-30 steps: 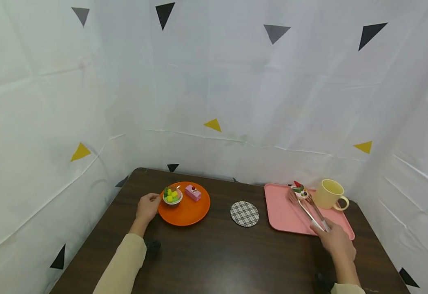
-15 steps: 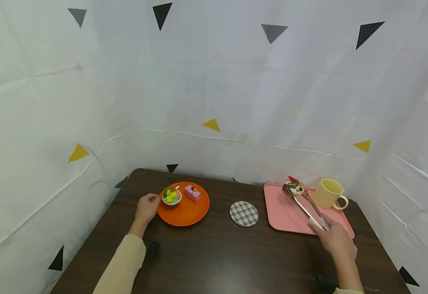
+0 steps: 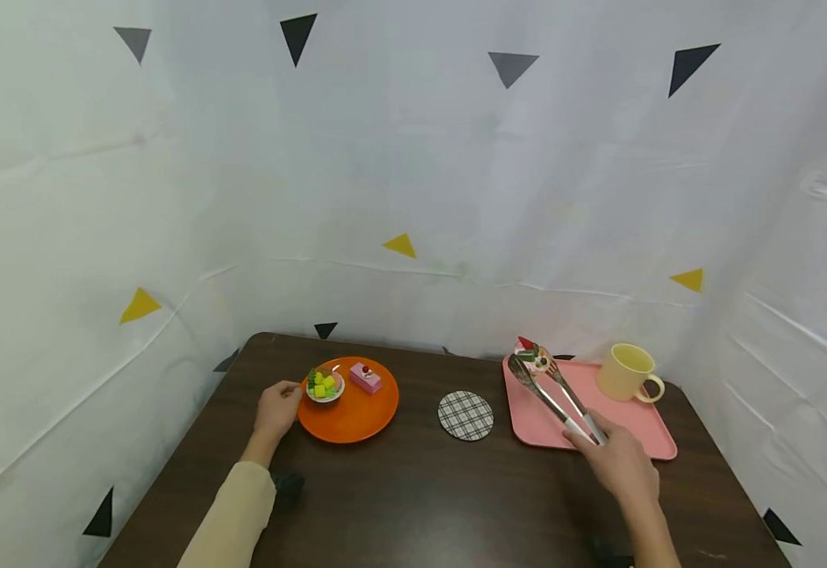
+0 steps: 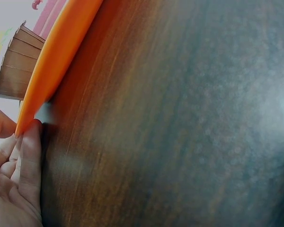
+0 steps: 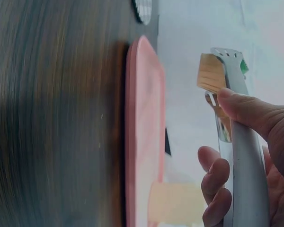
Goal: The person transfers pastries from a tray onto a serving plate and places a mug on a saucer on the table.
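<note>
My left hand (image 3: 275, 414) pinches the left rim of the orange plate (image 3: 360, 416); in the left wrist view that rim lies between thumb and fingers. On the plate sit a small cup of toy salad (image 3: 324, 386) with yellow cubes and a pink toy cake slice (image 3: 365, 378) topped with a red berry. My right hand (image 3: 618, 464) grips metal tongs (image 3: 554, 410). Between the tongs' tips is a small toy tart (image 3: 527, 356) with a red and green topping, held above the pink tray's left end. The right wrist view shows its tan pleated cup (image 5: 211, 73).
The pink tray (image 3: 641, 422) lies at the right, with a yellow mug (image 3: 626, 372) on its back right part. A round checked coaster (image 3: 465, 416) lies between plate and tray on the dark wooden table (image 3: 413, 505). White curtains (image 3: 456, 158) surround the table.
The tongs have lifted the tart off the tray and carried it leftward, my right hand moving left with them. My left hand stays at the plate's rim. The view has shifted slightly.
</note>
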Available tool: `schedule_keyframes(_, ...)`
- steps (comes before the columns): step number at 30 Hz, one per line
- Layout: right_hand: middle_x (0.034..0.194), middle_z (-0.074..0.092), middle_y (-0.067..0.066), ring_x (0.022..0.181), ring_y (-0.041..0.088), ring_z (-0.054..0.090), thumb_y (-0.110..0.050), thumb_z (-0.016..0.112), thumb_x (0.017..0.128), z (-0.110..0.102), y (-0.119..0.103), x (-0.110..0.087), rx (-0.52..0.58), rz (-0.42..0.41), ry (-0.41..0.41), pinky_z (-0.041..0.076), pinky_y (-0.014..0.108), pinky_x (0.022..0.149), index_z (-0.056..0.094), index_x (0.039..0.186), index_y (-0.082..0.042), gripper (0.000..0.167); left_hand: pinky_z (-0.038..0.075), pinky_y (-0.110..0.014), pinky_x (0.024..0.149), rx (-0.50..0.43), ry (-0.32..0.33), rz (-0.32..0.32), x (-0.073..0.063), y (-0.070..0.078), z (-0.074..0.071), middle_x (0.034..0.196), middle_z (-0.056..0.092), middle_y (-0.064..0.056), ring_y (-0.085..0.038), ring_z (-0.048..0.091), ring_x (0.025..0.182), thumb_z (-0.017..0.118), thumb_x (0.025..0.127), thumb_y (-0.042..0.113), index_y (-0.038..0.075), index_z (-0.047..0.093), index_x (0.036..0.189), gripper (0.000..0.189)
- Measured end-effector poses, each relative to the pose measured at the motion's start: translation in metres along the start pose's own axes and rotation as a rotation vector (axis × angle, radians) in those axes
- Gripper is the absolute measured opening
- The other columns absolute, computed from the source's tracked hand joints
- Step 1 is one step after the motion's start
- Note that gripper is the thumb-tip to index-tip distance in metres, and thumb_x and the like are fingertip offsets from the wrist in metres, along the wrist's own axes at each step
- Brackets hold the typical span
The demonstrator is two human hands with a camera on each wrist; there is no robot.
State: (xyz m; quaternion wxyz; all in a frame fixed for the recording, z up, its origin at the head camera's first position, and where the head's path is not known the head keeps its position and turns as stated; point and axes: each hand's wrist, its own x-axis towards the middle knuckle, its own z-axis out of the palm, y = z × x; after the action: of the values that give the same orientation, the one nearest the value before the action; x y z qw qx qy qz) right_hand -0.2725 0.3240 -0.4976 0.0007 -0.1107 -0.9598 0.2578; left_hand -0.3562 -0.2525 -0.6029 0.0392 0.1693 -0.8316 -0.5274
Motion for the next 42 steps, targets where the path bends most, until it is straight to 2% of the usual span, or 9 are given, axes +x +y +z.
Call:
schedule_keyframes(8, 0.145, 0.064, 0.023, 0.103, 0.033, 0.063, -0.083, 0.067, 0.087, 0.012, -0.024, -0.008, 0.007, -0.076, -0.019, 0.043, 0.043, 0.068, 0.051, 0.162, -0.023, 0.098, 0.056, -0.027, 0.069, -0.003, 0.001, 0.001, -0.001, 0.0, -0.002, 0.126, 0.07, -0.02, -0.02, 0.067, 0.088, 0.051, 0.112, 0.03, 0.003, 0.067, 0.139, 0.042)
schedule_keyframes(12, 0.143, 0.065, 0.022, 0.103, 0.033, 0.062, -0.082, 0.068, 0.087, 0.017, -0.035, -0.012, 0.008, -0.101, -0.036, 0.043, 0.042, 0.068, 0.05, 0.162, -0.022, 0.097, 0.057, -0.026, 0.068, -0.002, 0.006, 0.01, -0.003, 0.0, -0.002, 0.126, 0.071, -0.021, -0.019, 0.067, 0.085, 0.052, 0.112, 0.029, 0.001, 0.067, 0.139, 0.042)
schedule_keyframes(16, 0.14, 0.068, 0.016, 0.105, 0.03, 0.064, -0.084, 0.068, 0.085, 0.025, -0.045, -0.016, 0.017, -0.145, -0.025, 0.044, 0.043, 0.07, 0.052, 0.161, -0.027, 0.096, 0.057, -0.027, 0.069, -0.007, 0.009, 0.005, -0.003, -0.002, -0.001, 0.126, 0.071, -0.021, -0.02, 0.068, 0.086, 0.052, 0.112, 0.028, 0.001, 0.067, 0.139, 0.041)
schedule_keyframes(23, 0.147, 0.067, 0.019, 0.112, 0.032, 0.068, -0.078, 0.073, 0.086, 0.04, -0.06, -0.026, 0.013, -0.194, -0.017, 0.051, 0.053, 0.075, 0.055, 0.159, -0.025, 0.091, 0.059, -0.029, 0.071, -0.02, -0.005, 0.005, -0.003, -0.002, 0.0, 0.128, 0.071, -0.023, -0.021, 0.069, 0.09, 0.051, 0.112, 0.028, 0.0, 0.066, 0.14, 0.042)
schedule_keyframes(33, 0.134, 0.075, 0.012, 0.098, 0.025, 0.069, -0.067, 0.08, 0.086, 0.064, -0.089, -0.038, 0.03, -0.241, 0.002, 0.049, 0.044, 0.068, 0.065, 0.151, -0.03, 0.076, 0.06, -0.03, 0.072, -0.028, -0.018, -0.014, -0.002, -0.003, 0.002, 0.13, 0.07, -0.022, -0.024, 0.07, 0.095, 0.05, 0.112, 0.03, 0.002, 0.066, 0.14, 0.043)
schedule_keyframes(36, 0.137, 0.074, 0.014, 0.1, 0.026, 0.07, -0.065, 0.082, 0.086, 0.07, -0.099, -0.042, 0.025, -0.254, -0.004, 0.05, 0.046, 0.069, 0.067, 0.149, -0.031, 0.074, 0.06, -0.03, 0.072, -0.028, -0.02, -0.016, -0.001, -0.004, 0.002, 0.13, 0.07, -0.022, -0.025, 0.07, 0.095, 0.05, 0.112, 0.029, 0.002, 0.066, 0.14, 0.043)
schedule_keyframes(42, 0.143, 0.072, 0.01, 0.124, 0.034, 0.071, -0.067, 0.081, 0.086, 0.084, -0.116, -0.05, -0.003, -0.27, -0.031, 0.056, 0.059, 0.08, 0.066, 0.148, -0.04, 0.069, 0.059, -0.03, 0.072, -0.025, -0.018, -0.019, 0.003, -0.004, 0.0, 0.129, 0.07, -0.021, -0.023, 0.068, 0.092, 0.051, 0.112, 0.03, 0.003, 0.066, 0.14, 0.042)
